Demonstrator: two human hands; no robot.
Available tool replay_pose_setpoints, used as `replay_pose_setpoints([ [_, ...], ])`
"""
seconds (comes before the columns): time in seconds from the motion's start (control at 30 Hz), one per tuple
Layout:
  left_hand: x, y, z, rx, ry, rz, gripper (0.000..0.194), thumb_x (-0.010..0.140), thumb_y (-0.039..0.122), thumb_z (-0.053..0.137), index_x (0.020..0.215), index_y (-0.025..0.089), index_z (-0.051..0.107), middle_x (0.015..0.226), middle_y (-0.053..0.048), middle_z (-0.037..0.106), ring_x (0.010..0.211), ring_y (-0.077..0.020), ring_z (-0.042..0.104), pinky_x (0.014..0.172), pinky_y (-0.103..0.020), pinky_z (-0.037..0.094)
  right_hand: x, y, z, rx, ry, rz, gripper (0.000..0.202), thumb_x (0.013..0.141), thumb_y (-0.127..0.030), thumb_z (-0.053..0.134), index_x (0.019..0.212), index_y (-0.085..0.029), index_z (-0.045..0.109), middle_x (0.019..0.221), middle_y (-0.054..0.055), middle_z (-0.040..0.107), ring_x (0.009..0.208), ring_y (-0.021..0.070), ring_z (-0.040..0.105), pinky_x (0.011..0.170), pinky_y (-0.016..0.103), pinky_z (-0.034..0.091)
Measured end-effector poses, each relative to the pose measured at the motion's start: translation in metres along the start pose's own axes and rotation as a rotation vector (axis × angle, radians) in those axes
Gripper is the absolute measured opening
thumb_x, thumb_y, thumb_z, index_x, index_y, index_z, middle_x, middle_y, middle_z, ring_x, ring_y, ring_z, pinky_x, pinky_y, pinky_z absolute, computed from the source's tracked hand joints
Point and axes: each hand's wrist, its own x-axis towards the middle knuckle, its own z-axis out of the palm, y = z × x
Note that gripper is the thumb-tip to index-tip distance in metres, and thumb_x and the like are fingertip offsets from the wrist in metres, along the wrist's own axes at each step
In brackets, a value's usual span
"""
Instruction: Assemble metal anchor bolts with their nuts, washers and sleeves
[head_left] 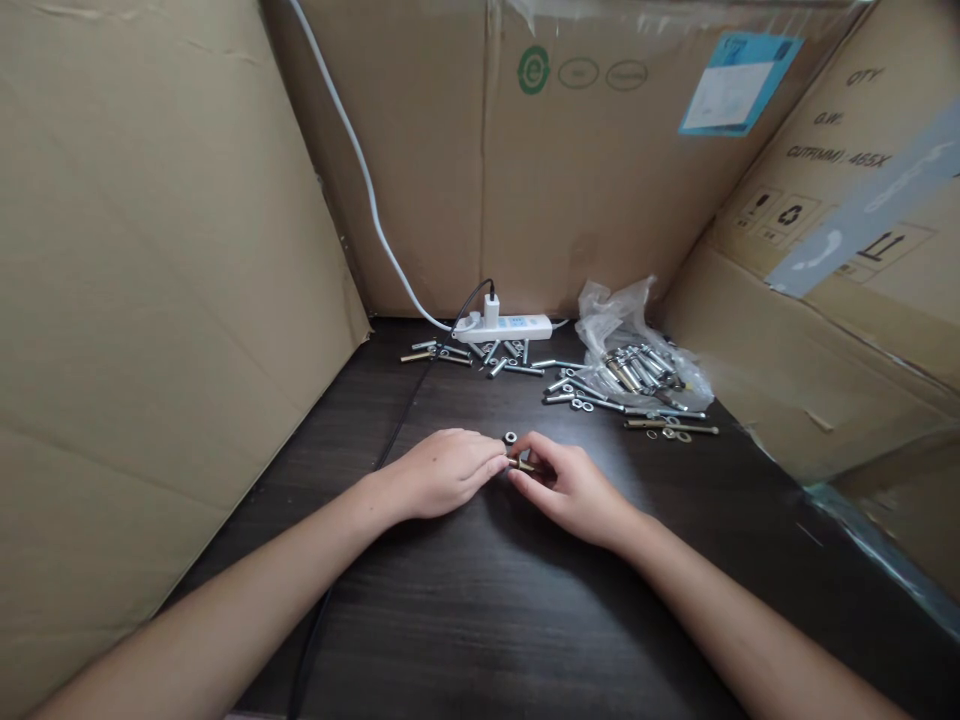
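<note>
A brass-coloured expansion bolt [523, 464] lies low over the dark table, between my two hands. My right hand [566, 490] pinches it with thumb and fingertips, its shank running back under the palm. My left hand [450, 472] has its fingers pressed together around the bolt's other end, which they largely hide. Just beyond the fingertips, a single hex nut [511, 438] rests on the tabletop [465, 610].
Behind are loose bolts [517, 370], washers and nuts. A clear plastic bag [619, 310] of bolts is at back right, a white power strip [517, 328] at the back. A black cable [405, 415] crosses the table. Cardboard boxes [172, 250] wall three sides.
</note>
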Motion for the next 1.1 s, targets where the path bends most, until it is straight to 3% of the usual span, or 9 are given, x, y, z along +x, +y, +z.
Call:
replay_pose_setpoints([
  [0.23,-0.001,0.002,-0.001,0.093,-0.013,0.030,0.020,0.093,0.021,0.036,0.086,0.018,0.055,0.084,-0.002,0.063,0.077,-0.0169,0.058,0.073,-0.029,0.041,0.000,0.002,0.001,0.005,0.007,-0.004,0.014,0.086,-0.029,0.053,0.096,-0.020,0.054,0.064,-0.004,0.054,0.057,0.0112,0.047,0.056,0.022,0.036],
  [0.43,0.000,0.001,-0.002,0.103,0.010,0.037,0.022,0.095,0.027,0.034,0.091,0.019,0.054,0.088,-0.001,0.063,0.081,-0.0166,0.058,0.075,-0.029,0.041,0.001,0.001,0.001,0.017,0.007,-0.007,0.016,0.087,-0.031,0.052,0.099,-0.020,0.055,0.067,-0.004,0.055,0.059,0.0110,0.048,0.057,0.022,0.036],
  [0.7,0.000,0.001,-0.002,0.078,0.146,0.058,0.012,0.092,0.027,0.044,0.097,0.019,0.050,0.093,-0.001,0.060,0.080,-0.0152,0.057,0.070,-0.027,0.041,0.001,-0.002,-0.001,0.020,0.018,-0.066,0.018,0.091,-0.033,0.048,0.099,-0.020,0.056,0.074,-0.002,0.058,0.062,0.0106,0.048,0.060,0.022,0.036],
  [1.1,0.000,-0.007,0.005,0.040,0.181,-0.029,0.021,0.089,0.025,0.047,0.110,0.021,0.050,0.102,-0.004,0.057,0.095,-0.0194,0.054,0.083,-0.033,0.044,0.001,0.002,-0.009,-0.054,0.089,-0.026,0.020,0.088,-0.031,0.050,0.102,-0.020,0.059,0.068,-0.003,0.056,0.059,0.0113,0.048,0.058,0.023,0.036],
])
